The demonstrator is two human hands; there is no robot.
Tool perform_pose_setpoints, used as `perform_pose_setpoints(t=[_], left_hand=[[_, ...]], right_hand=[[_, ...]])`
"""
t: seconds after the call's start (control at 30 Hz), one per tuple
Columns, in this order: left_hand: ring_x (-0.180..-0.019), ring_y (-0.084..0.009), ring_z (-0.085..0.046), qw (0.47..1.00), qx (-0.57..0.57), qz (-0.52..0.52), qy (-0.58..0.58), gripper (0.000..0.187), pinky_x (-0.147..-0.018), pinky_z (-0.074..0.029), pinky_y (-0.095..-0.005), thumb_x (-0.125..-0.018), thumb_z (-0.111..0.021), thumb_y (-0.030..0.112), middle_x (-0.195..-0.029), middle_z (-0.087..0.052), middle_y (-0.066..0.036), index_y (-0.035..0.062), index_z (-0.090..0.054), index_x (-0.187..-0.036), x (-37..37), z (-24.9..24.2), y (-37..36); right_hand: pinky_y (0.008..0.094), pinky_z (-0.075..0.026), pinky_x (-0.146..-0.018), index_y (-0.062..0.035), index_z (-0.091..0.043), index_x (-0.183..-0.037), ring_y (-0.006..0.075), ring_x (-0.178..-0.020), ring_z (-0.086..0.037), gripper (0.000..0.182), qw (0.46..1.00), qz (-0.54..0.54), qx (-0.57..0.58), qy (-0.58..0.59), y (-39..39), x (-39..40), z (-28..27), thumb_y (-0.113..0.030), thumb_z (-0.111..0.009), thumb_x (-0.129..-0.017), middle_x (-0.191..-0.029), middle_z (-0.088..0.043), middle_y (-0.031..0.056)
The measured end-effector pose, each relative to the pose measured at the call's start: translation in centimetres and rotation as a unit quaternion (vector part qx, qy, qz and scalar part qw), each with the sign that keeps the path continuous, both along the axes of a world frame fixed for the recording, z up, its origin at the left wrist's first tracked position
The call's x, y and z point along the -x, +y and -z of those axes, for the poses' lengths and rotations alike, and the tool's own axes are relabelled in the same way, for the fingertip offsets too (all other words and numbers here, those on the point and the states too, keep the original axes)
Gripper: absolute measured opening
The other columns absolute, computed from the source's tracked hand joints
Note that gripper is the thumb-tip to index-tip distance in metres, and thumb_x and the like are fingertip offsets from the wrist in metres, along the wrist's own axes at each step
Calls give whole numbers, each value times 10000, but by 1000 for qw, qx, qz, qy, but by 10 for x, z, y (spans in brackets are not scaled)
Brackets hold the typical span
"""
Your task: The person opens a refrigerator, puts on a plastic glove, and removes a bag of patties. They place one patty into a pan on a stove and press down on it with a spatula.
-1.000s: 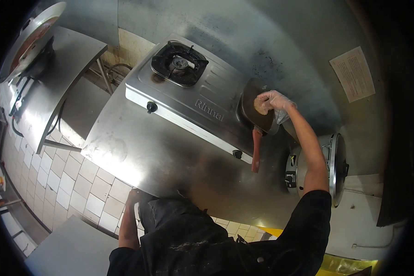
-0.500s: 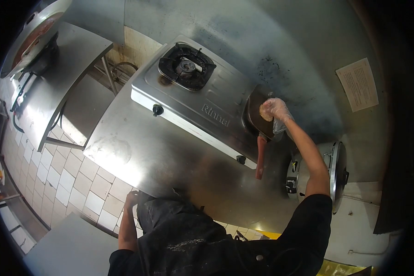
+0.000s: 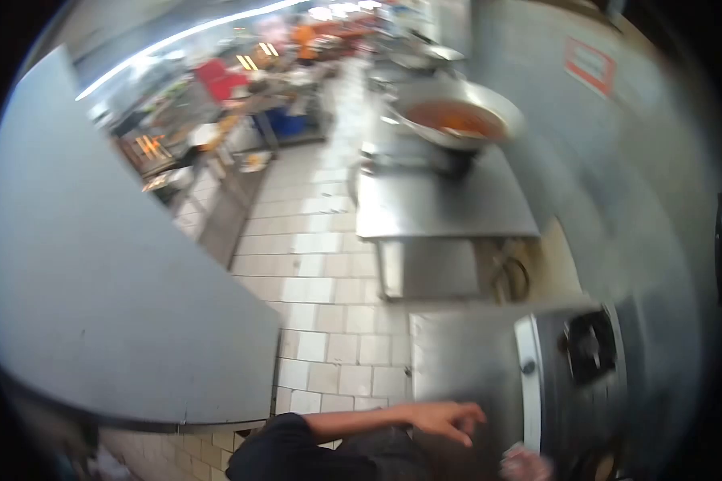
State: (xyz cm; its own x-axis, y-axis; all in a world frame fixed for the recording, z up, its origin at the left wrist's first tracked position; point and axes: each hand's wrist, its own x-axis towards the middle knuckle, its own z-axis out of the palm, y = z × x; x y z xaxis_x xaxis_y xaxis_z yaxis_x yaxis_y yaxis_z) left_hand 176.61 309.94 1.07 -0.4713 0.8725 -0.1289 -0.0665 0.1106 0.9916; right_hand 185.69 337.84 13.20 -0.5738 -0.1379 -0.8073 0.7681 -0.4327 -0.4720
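Note:
My left hand [image 3: 448,418] is bare, its fingers spread and empty, and it hovers over the steel counter [image 3: 457,353] just left of the gas stove [image 3: 549,377]. At the bottom edge is my right hand [image 3: 526,464] in a clear glove, blurred and partly cut off, close to the stove's front. The stove's black burner [image 3: 590,345] and a knob [image 3: 527,367] show at the lower right. No pan or round patty is in view.
A big wok of orange sauce [image 3: 456,120] sits on a steel table [image 3: 441,204] further along the wall. A large grey steel surface [image 3: 96,305] fills the left. White tiled floor [image 3: 321,264] runs up the aisle to distant kitchen stations.
The view has swung sharply left, away from the pan. My gloved right hand has come off the patty and drawn back. My left hand has risen from my side to the counter.

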Motion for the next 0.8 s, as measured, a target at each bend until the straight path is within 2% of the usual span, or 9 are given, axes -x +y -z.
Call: perform_pose_setpoints(t=[0.03, 0.07, 0.1, 0.13, 0.2, 0.37, 0.53, 0.6, 0.8], left_hand=[[-937, -206, -588, 999, -37, -19, 18, 662, -757, -499, -333, -790, -770, 304, -1032, -592, -96, 55, -434, -1303, -2, -8, 8], [-870, -201, -607, 983, -100, -64, 141, 490, -717, -499, -338, -813, -743, 229, -1004, -605, -77, 59, -507, -1207, -7, 0, 18], [-870, -201, -607, 981, -98, -76, 152, 490, -717, -499, -338, -813, -743, 229, -1004, -605, -77, 59, -507, -1207, -11, 4, 19], [-817, -181, -615, 985, -86, -83, 126, 354, -685, -497, -328, -831, -713, 186, -948, -617, -65, 41, -544, -1106, -15, 7, 19], [-699, -144, -606, 989, -63, -106, 87, 115, -616, -479, -300, -867, -655, 120, -855, -652, -51, 17, -607, -884, -13, -9, 4], [-609, -140, -562, 979, -89, -148, 108, 142, -561, -444, -293, -855, -670, 156, -760, -649, -36, 25, -618, -872, -15, -17, -20], [-629, -111, -547, 984, -15, -85, 159, 175, -547, -405, -294, -819, -698, 181, -766, -633, -9, 41, -622, -893, -8, -7, -27], [-588, -126, -466, 984, 3, -82, 160, 183, -541, -370, -307, -813, -716, 190, -780, -615, 0, 59, -625, -904, -9, -10, -27], [-656, -154, -561, 974, -83, -65, 202, 151, -589, -419, -297, -787, -699, 157, -749, -636, -40, 58, -647, -888, -38, -35, -5]], right_hand=[[249, -462, -572, 9, -528, -1156, 214, -759, -558, 291, 1000, 21, -16, 10, -36, 2, 13, -200, -517, -954, -975, -596, 106], [255, -480, -593, 18, -517, -1188, 232, -786, -564, 348, 989, -52, 4, 140, -49, -5, 24, -226, -541, -941, -1009, -587, 125], [261, -498, -614, 27, -506, -1221, 250, -813, -570, 408, 957, -101, 28, 269, -63, -12, 36, -253, -564, -929, -1043, -578, 144], [288, -489, -667, 28, -484, -1247, 264, -863, -562, 449, 944, -119, 70, 301, -72, -16, 44, -249, -584, -908, -1084, -563, 153], [341, -472, -773, 30, -441, -1301, 294, -965, -547, 543, 941, -131, 130, 282, -83, -9, 56, -241, -623, -867, -1167, -532, 173], [474, -428, -1038, 34, -332, -1434, 366, -1218, -510, 818, 927, -144, 192, 290, -74, -9, 76, -222, -721, -762, -1373, -457, 221], [460, -446, -996, 28, -354, -1423, 350, -1171, -539, 742, 937, -141, 140, 287, -84, -16, 54, -214, -693, -809, -1345, -485, 221], [454, -454, -979, 25, -363, -1419, 343, -1153, -550, 712, 941, -134, 117, 289, -86, -24, 45, -211, -681, -827, -1334, -496, 221], [437, -476, -929, 18, -390, -1407, 323, -1097, -585, 623, 948, -97, 64, 296, -84, -59, 22, -201, -647, -883, -1301, -529, 220]])
